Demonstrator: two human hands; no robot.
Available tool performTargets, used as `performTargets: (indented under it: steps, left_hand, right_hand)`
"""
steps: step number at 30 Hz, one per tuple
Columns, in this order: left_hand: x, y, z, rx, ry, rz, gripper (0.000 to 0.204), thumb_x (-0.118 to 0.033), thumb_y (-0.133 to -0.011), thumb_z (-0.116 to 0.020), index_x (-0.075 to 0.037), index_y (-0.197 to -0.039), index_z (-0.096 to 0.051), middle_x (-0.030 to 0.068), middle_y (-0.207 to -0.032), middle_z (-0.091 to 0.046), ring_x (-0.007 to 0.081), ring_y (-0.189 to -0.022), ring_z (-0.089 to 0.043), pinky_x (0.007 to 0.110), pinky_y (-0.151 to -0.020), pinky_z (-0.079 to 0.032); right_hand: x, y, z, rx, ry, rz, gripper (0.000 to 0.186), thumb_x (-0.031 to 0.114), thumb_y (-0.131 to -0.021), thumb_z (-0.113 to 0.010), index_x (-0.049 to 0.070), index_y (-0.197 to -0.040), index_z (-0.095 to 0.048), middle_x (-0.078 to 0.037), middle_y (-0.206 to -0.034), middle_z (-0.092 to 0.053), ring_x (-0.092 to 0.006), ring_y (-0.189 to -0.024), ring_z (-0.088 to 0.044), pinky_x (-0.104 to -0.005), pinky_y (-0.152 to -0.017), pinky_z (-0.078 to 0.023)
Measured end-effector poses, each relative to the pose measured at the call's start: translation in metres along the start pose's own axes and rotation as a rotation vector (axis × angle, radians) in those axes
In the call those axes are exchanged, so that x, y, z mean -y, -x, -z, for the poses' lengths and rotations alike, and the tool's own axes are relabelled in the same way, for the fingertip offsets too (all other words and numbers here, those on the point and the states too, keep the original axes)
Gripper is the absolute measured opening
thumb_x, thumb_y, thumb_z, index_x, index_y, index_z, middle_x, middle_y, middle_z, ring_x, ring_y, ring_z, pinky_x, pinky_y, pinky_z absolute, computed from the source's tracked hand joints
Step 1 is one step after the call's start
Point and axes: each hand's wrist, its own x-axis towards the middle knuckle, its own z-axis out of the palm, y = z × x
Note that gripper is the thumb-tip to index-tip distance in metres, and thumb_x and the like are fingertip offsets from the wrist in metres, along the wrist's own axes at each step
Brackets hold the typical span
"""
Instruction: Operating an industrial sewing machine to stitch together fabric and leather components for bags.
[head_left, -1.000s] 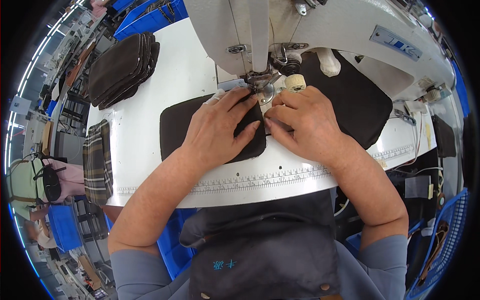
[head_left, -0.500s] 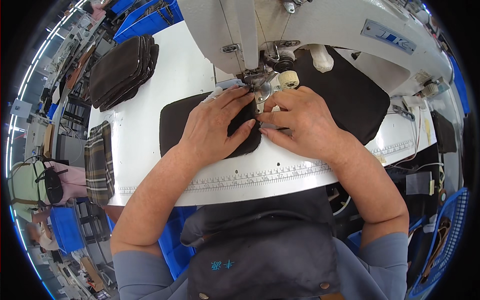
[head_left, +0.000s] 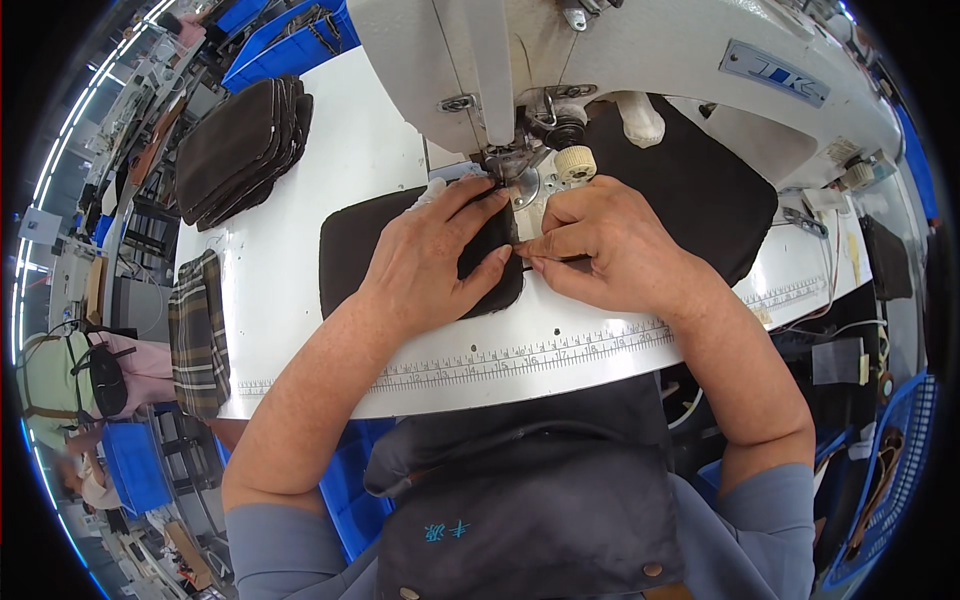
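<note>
That dark panel [head_left: 350,245] seems light, pliant, best held near its edge. Left hand [head_left: 418,248] spreads atop; whether right hand [head_left: 622,245] pinches, I can't tell.

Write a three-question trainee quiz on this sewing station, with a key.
1. Which hand lies spread on a dark panel? A) Left B) Right
2. True or false: the plaid cloth lies to the right of the sewing machine.
3. Fill in: a ____ is marked along the near edge of the white table.

Key:
1. A, the left hand.
2. False; it is at the table's left end.
3. Ruler scale.
</note>
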Motion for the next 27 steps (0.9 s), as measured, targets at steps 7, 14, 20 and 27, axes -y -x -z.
performTargets:
  steps: [7,14,20,27]
  left_hand:
    - [0.004,-0.002,0.002,0.015,-0.025,-0.001,0.05,-0.027,-0.093,-0.071,-0.004,-0.137,-0.065,0.0181,-0.138,-0.062,0.0397,-0.118,-0.067,0.044,-0.099,-0.056]
    - [0.007,0.004,0.011,0.075,-0.05,-0.08,0.058,-0.042,-0.094,-0.069,-0.009,-0.141,-0.065,0.0146,-0.147,-0.059,0.0322,-0.134,-0.06,0.048,-0.107,-0.051]
    - [0.002,0.019,0.01,0.099,0.076,-0.01,0.045,-0.031,-0.098,-0.069,-0.003,-0.133,-0.07,0.0131,-0.147,-0.062,0.0311,-0.14,-0.057,0.051,-0.117,-0.043]
    - [0.004,0.017,0.009,0.116,0.334,0.106,0.041,-0.026,-0.098,-0.069,-0.005,-0.133,-0.07,0.0153,-0.144,-0.065,0.0333,-0.137,-0.059,0.056,-0.121,-0.037]
  right_hand:
    - [0.003,-0.001,0.0,0.001,0.038,-0.012,0.019,0.014,-0.081,-0.076,0.015,-0.099,-0.083,0.001,-0.075,-0.06,-0.0227,-0.071,-0.06,-0.0385,-0.071,-0.044]
    - [0.004,0.0,0.001,0.047,0.007,-0.074,0.025,0.02,-0.082,-0.077,0.015,-0.107,-0.082,-0.002,-0.078,-0.062,-0.0237,-0.077,-0.062,-0.0386,-0.077,-0.044]
    - [0.006,0.0,0.001,0.037,0.034,-0.052,0.029,0.029,-0.084,-0.075,0.015,-0.11,-0.082,-0.002,-0.076,-0.062,-0.0245,-0.081,-0.066,-0.0409,-0.08,-0.045]
    - [0.009,0.001,0.001,0.121,0.004,0.001,0.019,0.031,-0.089,-0.074,0.018,-0.099,-0.084,-0.002,-0.072,-0.062,-0.0254,-0.077,-0.065,-0.041,-0.078,-0.046]
